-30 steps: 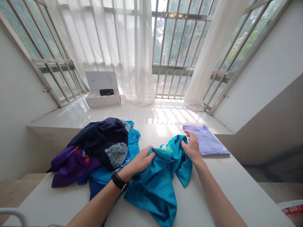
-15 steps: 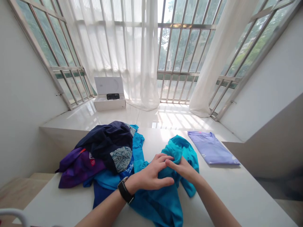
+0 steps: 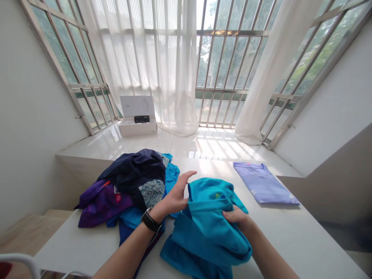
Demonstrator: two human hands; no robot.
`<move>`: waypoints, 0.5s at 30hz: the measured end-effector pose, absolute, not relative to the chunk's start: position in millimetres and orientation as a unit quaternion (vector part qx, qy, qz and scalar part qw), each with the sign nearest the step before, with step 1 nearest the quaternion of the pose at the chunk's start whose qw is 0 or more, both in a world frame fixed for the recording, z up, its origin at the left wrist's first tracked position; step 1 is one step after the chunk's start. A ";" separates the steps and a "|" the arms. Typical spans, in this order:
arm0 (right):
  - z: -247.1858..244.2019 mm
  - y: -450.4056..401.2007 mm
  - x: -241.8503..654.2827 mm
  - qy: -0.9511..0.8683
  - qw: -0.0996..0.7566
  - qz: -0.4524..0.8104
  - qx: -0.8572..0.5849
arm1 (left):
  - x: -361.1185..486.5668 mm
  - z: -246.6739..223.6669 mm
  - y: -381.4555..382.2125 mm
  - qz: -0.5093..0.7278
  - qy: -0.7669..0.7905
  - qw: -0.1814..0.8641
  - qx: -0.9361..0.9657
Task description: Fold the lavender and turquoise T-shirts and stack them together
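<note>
A teal garment (image 3: 209,228) lies bunched on the white table, its upper part raised between my hands. My right hand (image 3: 238,219) grips the cloth at its right side, with the thumb on top. At the left edge of the cloth, my left hand (image 3: 177,195) has thumb and fingers spread apart, and a dark watch sits on that wrist. Left of it is a pile of clothes with a dark navy garment (image 3: 132,168), a purple garment (image 3: 101,203) and blue cloth. On the right lies a folded lavender shirt (image 3: 263,184).
An open white box (image 3: 138,129) with a black item in it stands on the glossy ledge (image 3: 186,149) at the back left. White curtains (image 3: 162,69) hang before the barred window. A white curved rail (image 3: 21,259) shows at the lower left.
My hands have moved apart. The teal garment, crumpled before, is more spread, with its upper part opened out. My left hand has shifted left and opened; my right hand now grips the right side.
</note>
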State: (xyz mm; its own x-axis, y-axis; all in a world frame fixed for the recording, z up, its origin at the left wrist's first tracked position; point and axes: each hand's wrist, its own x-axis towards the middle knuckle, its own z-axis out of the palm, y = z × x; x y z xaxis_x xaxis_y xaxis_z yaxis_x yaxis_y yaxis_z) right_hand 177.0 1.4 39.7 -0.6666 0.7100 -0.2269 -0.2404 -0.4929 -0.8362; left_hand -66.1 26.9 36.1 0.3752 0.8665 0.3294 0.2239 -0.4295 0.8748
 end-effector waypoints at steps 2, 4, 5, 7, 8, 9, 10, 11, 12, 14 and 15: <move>36.7 0.3 176.8 -0.427 0.254 0.824 -0.273 | -69.9 32.5 27.3 0.338 0.331 0.363 0.803; 39.0 3.1 179.4 -0.434 0.278 0.807 -0.289 | -72.4 30.1 29.7 0.285 0.308 0.367 0.830; 41.7 5.6 182.7 -0.435 0.310 0.788 -0.306 | -73.1 29.4 31.6 0.286 0.304 0.374 0.828; 48.2 12.0 193.1 -0.427 0.400 0.734 -0.345 | -74.1 29.2 35.7 0.332 0.302 0.400 0.799; 50.9 15.5 199.5 -0.419 0.447 0.703 -0.361 | -74.6 29.6 37.4 0.361 0.304 0.418 0.776; 52.9 19.1 206.0 -0.412 0.488 0.673 -0.374 | -75.3 30.4 38.6 0.386 0.308 0.439 0.751; 53.8 22.8 212.1 -0.407 0.519 0.647 -0.382 | -76.1 31.3 39.2 0.408 0.314 0.460 0.723; 53.9 26.4 217.2 -0.408 0.538 0.628 -0.387 | -77.1 32.4 39.2 0.426 0.321 0.480 0.697; 53.2 30.0 221.0 -0.416 0.544 0.616 -0.390 | -78.1 33.7 38.7 0.443 0.330 0.495 0.671; 51.0 36.3 224.0 -0.437 0.532 0.610 -0.393 | -80.5 37.0 35.9 0.474 0.355 0.504 0.629; 49.8 38.5 223.4 -0.447 0.522 0.611 -0.392 | -82.0 39.4 33.6 0.489 0.370 0.496 0.615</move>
State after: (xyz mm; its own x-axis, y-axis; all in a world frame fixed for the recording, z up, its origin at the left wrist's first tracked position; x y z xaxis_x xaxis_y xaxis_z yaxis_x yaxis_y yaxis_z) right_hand 223.4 38.5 49.8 -0.1476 0.9890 -0.0131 -0.2867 -0.0554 -0.9564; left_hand -82.0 33.6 39.4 0.2482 0.9397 0.2352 -0.0296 -0.2354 0.9715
